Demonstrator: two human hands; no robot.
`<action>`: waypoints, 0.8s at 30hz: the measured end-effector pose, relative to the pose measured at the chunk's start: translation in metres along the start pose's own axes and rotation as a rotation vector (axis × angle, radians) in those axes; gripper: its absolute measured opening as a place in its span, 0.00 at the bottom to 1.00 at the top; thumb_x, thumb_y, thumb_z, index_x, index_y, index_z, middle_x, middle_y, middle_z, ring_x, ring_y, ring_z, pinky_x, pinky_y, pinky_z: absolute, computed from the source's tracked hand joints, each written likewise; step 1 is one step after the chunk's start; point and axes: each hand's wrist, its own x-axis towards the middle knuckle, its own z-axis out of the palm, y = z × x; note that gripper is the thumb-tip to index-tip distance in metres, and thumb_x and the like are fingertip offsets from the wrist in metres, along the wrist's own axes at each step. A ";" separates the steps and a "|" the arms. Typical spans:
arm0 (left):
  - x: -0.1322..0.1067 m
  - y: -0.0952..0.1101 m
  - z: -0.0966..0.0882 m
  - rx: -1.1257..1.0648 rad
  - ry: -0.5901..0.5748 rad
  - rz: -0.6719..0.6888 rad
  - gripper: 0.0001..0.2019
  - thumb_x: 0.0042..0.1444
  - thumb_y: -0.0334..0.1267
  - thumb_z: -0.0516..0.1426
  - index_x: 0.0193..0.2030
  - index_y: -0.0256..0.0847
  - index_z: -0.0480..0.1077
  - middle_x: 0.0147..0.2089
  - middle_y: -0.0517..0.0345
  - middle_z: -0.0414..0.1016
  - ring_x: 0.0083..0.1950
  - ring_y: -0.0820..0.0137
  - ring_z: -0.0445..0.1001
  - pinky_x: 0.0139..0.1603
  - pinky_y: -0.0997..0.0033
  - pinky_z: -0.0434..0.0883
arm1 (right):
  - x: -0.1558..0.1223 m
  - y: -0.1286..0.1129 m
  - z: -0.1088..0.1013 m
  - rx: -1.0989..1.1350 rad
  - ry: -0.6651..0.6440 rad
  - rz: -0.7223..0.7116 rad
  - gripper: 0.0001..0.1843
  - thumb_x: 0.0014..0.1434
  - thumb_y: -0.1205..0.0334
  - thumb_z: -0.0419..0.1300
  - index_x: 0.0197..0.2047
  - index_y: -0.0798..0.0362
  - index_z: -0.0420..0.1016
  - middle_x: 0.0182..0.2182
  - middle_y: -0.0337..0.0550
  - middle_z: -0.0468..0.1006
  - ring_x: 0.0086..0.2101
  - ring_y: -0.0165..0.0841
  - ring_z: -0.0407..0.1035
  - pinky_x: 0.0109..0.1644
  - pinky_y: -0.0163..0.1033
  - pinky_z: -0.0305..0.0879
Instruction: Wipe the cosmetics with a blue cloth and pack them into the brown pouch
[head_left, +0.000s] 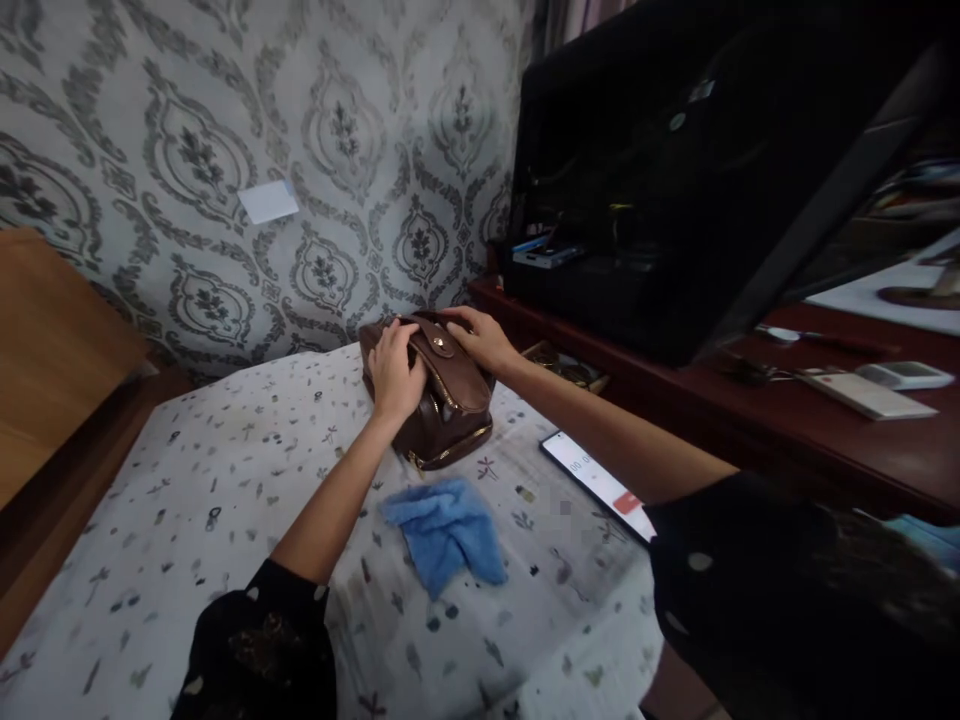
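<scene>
A brown leather bag with gold zips and a flap closed by a small metal stud lies on the patterned white cloth. My left hand grips its left side, fingers bent over the top and thumb near the flap's edge. On the far right side my right hand holds the bag's upper edge; some of its fingertips are hidden behind the leather. Just in front of the bag is a crumpled blue cloth, touched by neither hand. Beneath my right forearm lies a phone with a lit screen, partly covered.
The white cloth covers the surface under the bag. On the right, a large black television stands on a dark red desk with small items. A partly open drawer sits behind my right arm. Patterned wallpaper rises behind.
</scene>
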 end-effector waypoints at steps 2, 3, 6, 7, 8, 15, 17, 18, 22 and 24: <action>-0.009 0.009 0.004 -0.017 0.050 -0.019 0.18 0.61 0.33 0.50 0.56 0.47 0.67 0.66 0.51 0.67 0.72 0.58 0.58 0.70 0.47 0.56 | -0.008 0.000 0.004 0.068 0.031 0.029 0.16 0.59 0.62 0.58 0.48 0.53 0.80 0.49 0.46 0.82 0.51 0.40 0.73 0.62 0.49 0.63; -0.012 0.013 0.005 -0.027 0.071 -0.032 0.17 0.62 0.33 0.49 0.57 0.47 0.67 0.66 0.51 0.66 0.72 0.58 0.58 0.70 0.46 0.56 | -0.011 -0.001 0.006 0.091 0.033 0.031 0.16 0.60 0.60 0.57 0.49 0.53 0.80 0.49 0.46 0.82 0.52 0.40 0.73 0.62 0.49 0.63; -0.015 0.020 0.009 -0.054 0.111 -0.066 0.17 0.64 0.34 0.49 0.58 0.47 0.66 0.67 0.50 0.66 0.72 0.58 0.58 0.70 0.45 0.55 | -0.020 -0.003 0.009 0.150 0.027 0.028 0.19 0.63 0.52 0.55 0.49 0.52 0.80 0.48 0.46 0.82 0.51 0.40 0.74 0.60 0.48 0.65; -0.015 0.021 0.010 -0.059 0.116 -0.070 0.17 0.64 0.34 0.49 0.58 0.47 0.66 0.67 0.50 0.66 0.72 0.58 0.58 0.70 0.45 0.55 | -0.023 -0.004 0.009 0.168 0.033 0.031 0.21 0.63 0.49 0.55 0.49 0.52 0.80 0.48 0.46 0.82 0.51 0.40 0.74 0.60 0.49 0.66; -0.015 0.021 0.010 -0.063 0.118 -0.068 0.17 0.64 0.34 0.49 0.57 0.47 0.67 0.67 0.49 0.66 0.72 0.58 0.59 0.70 0.46 0.55 | -0.027 -0.005 0.008 0.184 0.043 0.035 0.22 0.62 0.46 0.55 0.48 0.52 0.80 0.48 0.46 0.82 0.51 0.41 0.74 0.60 0.49 0.66; -0.014 0.019 0.007 -0.083 0.137 -0.039 0.16 0.61 0.31 0.50 0.53 0.43 0.69 0.65 0.45 0.68 0.71 0.60 0.59 0.70 0.49 0.57 | -0.082 -0.010 0.015 0.259 0.219 0.039 0.32 0.61 0.34 0.53 0.53 0.50 0.78 0.58 0.48 0.76 0.61 0.44 0.65 0.69 0.53 0.53; -0.015 0.020 0.009 -0.074 0.136 -0.060 0.15 0.61 0.31 0.50 0.52 0.43 0.70 0.66 0.45 0.68 0.71 0.59 0.59 0.70 0.48 0.56 | -0.096 -0.012 0.025 0.261 0.290 0.008 0.31 0.62 0.36 0.53 0.56 0.49 0.77 0.60 0.48 0.74 0.64 0.43 0.62 0.71 0.53 0.50; -0.015 0.020 0.009 -0.067 0.135 -0.075 0.15 0.61 0.31 0.50 0.52 0.43 0.71 0.66 0.45 0.67 0.71 0.59 0.59 0.71 0.47 0.55 | -0.101 -0.013 0.030 0.254 0.318 -0.015 0.30 0.63 0.37 0.53 0.57 0.49 0.76 0.61 0.48 0.73 0.64 0.43 0.61 0.71 0.54 0.51; -0.017 0.019 0.011 -0.077 0.130 -0.103 0.19 0.58 0.29 0.50 0.54 0.43 0.72 0.68 0.47 0.65 0.72 0.59 0.59 0.72 0.48 0.53 | -0.105 -0.014 0.046 0.187 0.415 -0.091 0.27 0.64 0.43 0.54 0.58 0.51 0.74 0.59 0.52 0.75 0.62 0.44 0.64 0.69 0.56 0.54; -0.018 0.016 0.011 -0.113 0.126 -0.102 0.23 0.57 0.28 0.49 0.57 0.42 0.71 0.69 0.47 0.64 0.72 0.60 0.58 0.73 0.49 0.52 | -0.103 -0.012 0.050 0.127 0.450 -0.093 0.25 0.65 0.45 0.53 0.57 0.51 0.75 0.58 0.52 0.75 0.60 0.44 0.66 0.68 0.57 0.55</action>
